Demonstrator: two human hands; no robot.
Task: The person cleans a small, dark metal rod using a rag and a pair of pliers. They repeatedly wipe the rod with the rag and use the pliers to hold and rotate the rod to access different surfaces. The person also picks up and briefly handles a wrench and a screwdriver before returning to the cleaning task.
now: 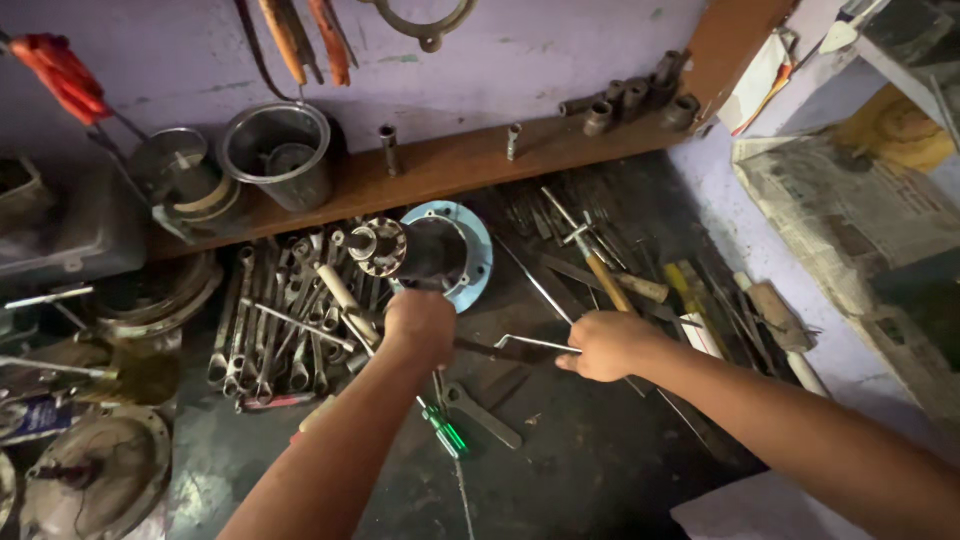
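Two hands at a cluttered, dark table

The left hand clasps the base of a dark motor part with a pale blue flange, beside a row of spanners. The right hand pinches a thin bent metal rod. A green-handled screwdriver lies below, between the arms.

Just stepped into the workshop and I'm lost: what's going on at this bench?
A person is working over a dark bench crowded with tools. Their left hand grips a motor part with a pale blue flange, steadying it. Their right hand holds a thin bent metal rod, its end pointing toward the left hand. Wrenches lie in a pile to the left, a green-handled screwdriver lies below the hands, and wooden-handled tools lie to the right.
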